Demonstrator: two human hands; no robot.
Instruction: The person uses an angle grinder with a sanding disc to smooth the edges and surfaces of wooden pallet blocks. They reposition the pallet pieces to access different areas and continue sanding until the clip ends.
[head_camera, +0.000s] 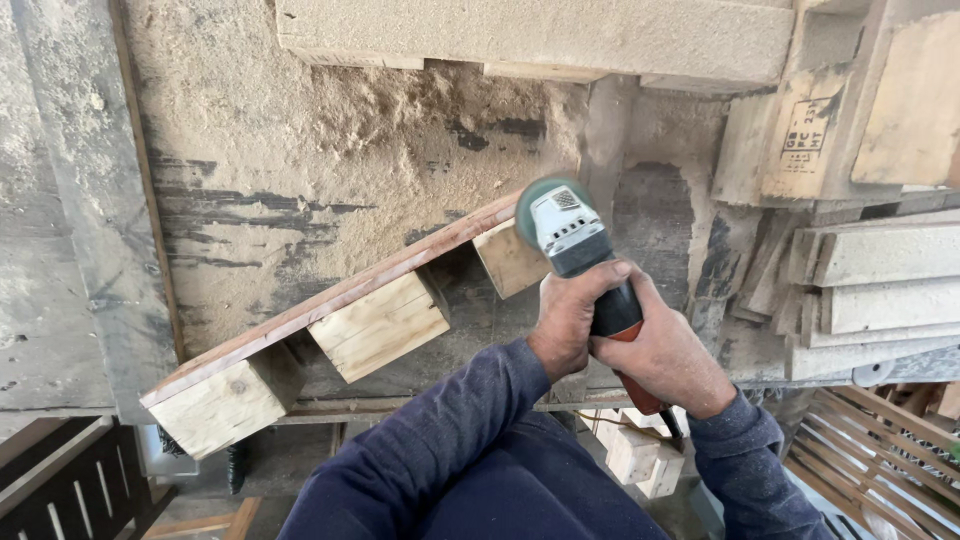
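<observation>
Fingers (612, 272) hiding grinder (572, 240) grip

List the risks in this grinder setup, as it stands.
1. Both hands, left hand and right hand, grip the angle grinder; nothing visibly clamps the plank with blocks, so it might shift.
2. The disc spins near bare fingers.
3. Sawdust may become airborne.
</observation>
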